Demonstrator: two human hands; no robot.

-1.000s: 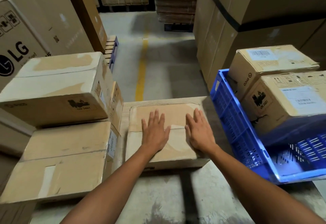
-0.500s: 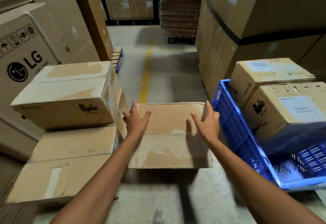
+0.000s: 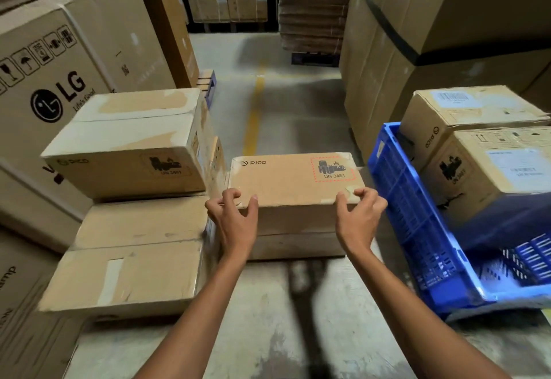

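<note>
From the head camera, the box (image 3: pixel 293 183) sits right under my fingertips. My left hand (image 3: pixel 235 223) hooks its near left corner and my right hand (image 3: pixel 357 220) hooks its near right corner. On both hands the fingers (image 3: pixel 231 195) curl over the top edge and pinch the cardboard, with nothing else in them.

I judge the box stiff but dentable. Its skin is dry and scuffed, so it should not slip. The battery label (image 3: pixel 334 170), just beyond my right fingers, tells me to set it down gently and not drop it. It looks moderately heavy for its size. The corners are the strongest hold, and a palm under the bottom edge would be safer than pinching the rim.

A stack of boxes (image 3: pixel 131 152) stands just left of my left fingers. A blue crate (image 3: pixel 411 199) stands just right of my right ones.

I cannot see the box's far side or its underside, so I cannot tell whether it rests flat on the floor (image 3: pixel 268 304) or is tipped. Motion blur smears my forearms and the crate's lower wall.
</note>
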